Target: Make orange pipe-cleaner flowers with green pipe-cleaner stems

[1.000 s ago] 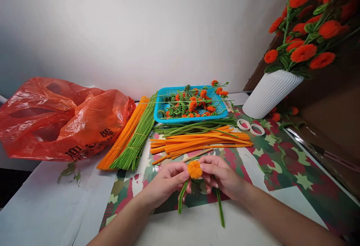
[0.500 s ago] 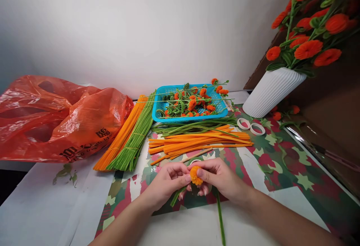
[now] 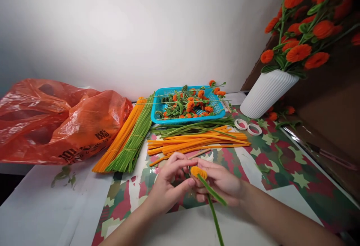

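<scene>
Held in the fingers of my right hand [image 3: 225,182] is a small orange pipe-cleaner flower [image 3: 198,172]. Its underside faces up, and a green pipe cleaner [image 3: 212,190] sticks out from it toward the lower right. A second green length [image 3: 215,219] hangs below the hand toward me. My left hand [image 3: 170,180] is close on the flower's left side, thumb and forefinger curved and apart. Its fingertips come up beside the right hand's fingers; whether they touch the flower is unclear.
Loose orange pipe cleaners [image 3: 199,143] lie beyond my hands, before a blue basket [image 3: 188,120] of finished flowers. Orange and green bundles [image 3: 129,144] rest beside a red plastic bag [image 3: 84,126]. Two white tape rolls [image 3: 254,129] lie near a white vase [image 3: 267,92] of orange-red flowers.
The orange flower has been turned over, so its green pipe cleaner now points to the lower right. My left thumb and forefinger have spread apart from their pinch on it.
</scene>
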### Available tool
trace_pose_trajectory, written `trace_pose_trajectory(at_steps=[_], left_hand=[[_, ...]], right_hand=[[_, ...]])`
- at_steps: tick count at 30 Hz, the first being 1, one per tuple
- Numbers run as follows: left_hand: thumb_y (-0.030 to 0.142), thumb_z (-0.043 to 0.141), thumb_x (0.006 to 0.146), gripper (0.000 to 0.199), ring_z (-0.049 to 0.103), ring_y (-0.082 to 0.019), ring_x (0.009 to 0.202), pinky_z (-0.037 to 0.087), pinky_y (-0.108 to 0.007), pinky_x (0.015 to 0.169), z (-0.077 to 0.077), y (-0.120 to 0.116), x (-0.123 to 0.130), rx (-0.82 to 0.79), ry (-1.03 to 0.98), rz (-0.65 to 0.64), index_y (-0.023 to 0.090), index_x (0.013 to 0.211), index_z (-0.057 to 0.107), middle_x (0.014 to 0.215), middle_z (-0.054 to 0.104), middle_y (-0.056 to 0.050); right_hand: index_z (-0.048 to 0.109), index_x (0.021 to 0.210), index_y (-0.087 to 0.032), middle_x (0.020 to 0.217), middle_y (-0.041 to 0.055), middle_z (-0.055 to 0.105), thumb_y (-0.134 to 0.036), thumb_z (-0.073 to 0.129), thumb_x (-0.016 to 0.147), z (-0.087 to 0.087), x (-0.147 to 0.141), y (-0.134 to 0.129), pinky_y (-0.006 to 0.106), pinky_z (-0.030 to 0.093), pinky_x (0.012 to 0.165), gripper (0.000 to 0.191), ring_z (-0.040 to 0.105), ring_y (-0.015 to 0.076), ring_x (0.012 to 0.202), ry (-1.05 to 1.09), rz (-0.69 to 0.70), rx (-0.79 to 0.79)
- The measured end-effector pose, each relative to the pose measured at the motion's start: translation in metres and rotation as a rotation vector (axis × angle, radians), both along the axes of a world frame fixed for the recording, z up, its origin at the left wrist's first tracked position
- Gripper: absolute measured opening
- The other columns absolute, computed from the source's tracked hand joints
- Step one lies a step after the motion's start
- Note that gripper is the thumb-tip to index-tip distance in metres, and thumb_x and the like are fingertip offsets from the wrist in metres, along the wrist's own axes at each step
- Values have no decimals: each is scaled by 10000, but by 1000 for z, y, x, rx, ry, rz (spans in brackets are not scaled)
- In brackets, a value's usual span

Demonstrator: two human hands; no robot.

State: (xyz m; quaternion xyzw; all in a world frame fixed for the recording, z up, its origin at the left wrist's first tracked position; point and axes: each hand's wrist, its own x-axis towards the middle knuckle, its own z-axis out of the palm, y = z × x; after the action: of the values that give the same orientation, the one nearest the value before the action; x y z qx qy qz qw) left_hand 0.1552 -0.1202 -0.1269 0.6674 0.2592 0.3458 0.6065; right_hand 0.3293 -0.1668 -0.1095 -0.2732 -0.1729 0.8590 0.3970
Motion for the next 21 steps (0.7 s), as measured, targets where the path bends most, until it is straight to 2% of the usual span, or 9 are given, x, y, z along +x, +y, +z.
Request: trace_pose_trajectory(at_steps=[2, 4, 7, 9, 11, 13, 15, 18, 21], left_hand=[[302, 658, 832, 209, 511, -168, 855, 447, -238, 672, 1, -1, 0, 60, 38, 22, 264, 1032, 705, 952, 490, -50], [321, 662, 824, 150, 520, -174, 852, 455, -248, 680, 3, 0, 2, 30, 17, 46, 237, 939, 709, 941, 493, -50], [352, 667, 813, 156, 539, -174, 843, 472, -252, 696, 8, 1, 3, -58, -55, 82, 197, 825, 668, 905, 526, -47], [360, 673, 808, 180, 550, -157, 801, 471, -233, 682, 10, 2, 2, -129, -72, 112, 185, 788, 636, 852, 561, -35], [363, 692, 794, 204, 551, -121, 681, 456, -208, 614, 12, 2, 1, -238, -39, 124, 178, 777, 606, 764, 586, -9], [370, 717, 771, 240, 534, -96, 570, 439, -195, 554, 11, 1, 1, -349, 1, 108, 171, 770, 583, 657, 587, 17], [395, 728, 753, 281, 526, -88, 516, 431, -192, 525, 10, -1, 2, -412, 18, 76, 160, 740, 577, 581, 579, 28], [443, 719, 749, 329, 546, -88, 508, 441, -192, 526, 10, -3, 3, -445, 14, 44, 143, 696, 595, 563, 595, 19], [434, 746, 725, 321, 576, -92, 524, 464, -192, 548, 11, -3, 3, -487, -8, 37, 140, 711, 618, 566, 619, 15]], right_hand=[[511, 931, -203, 611, -81, 402, -341, 657, 843, 0, -2, -1, 204, 384, 561, 219, 319, 43, 478, -13, 53, -28], [504, 923, -197, 630, -66, 458, -398, 660, 827, -1, -5, -1, 245, 442, 616, 272, 426, 61, 507, -84, 50, 5], [538, 903, -187, 810, -1, 572, -472, 669, 792, -1, -7, -3, 288, 475, 737, 332, 583, 125, 718, -300, -109, 171], [570, 901, -190, 922, 27, 595, -425, 656, 816, 1, -6, -6, 291, 469, 807, 264, 591, 151, 859, -518, -250, 352], [597, 955, -201, 1011, 48, 613, -347, 642, 839, 2, -5, -9, 307, 468, 853, 192, 585, 172, 944, -715, -329, 517], [617, 1023, -215, 1058, 55, 629, -283, 675, 813, 3, -6, -10, 305, 488, 834, 228, 600, 179, 941, -835, -382, 613], [652, 1004, -219, 1017, 49, 657, -249, 718, 771, 1, -7, -10, 278, 509, 769, 244, 621, 174, 895, -877, -423, 654], [698, 887, -206, 879, 38, 680, -264, 723, 769, -2, -8, -7, 255, 520, 649, 134, 643, 165, 785, -819, -410, 622], [716, 852, -205, 856, 40, 689, -274, 735, 758, -3, -7, -3, 258, 523, 615, 118, 649, 167, 759, -771, -435, 579]])
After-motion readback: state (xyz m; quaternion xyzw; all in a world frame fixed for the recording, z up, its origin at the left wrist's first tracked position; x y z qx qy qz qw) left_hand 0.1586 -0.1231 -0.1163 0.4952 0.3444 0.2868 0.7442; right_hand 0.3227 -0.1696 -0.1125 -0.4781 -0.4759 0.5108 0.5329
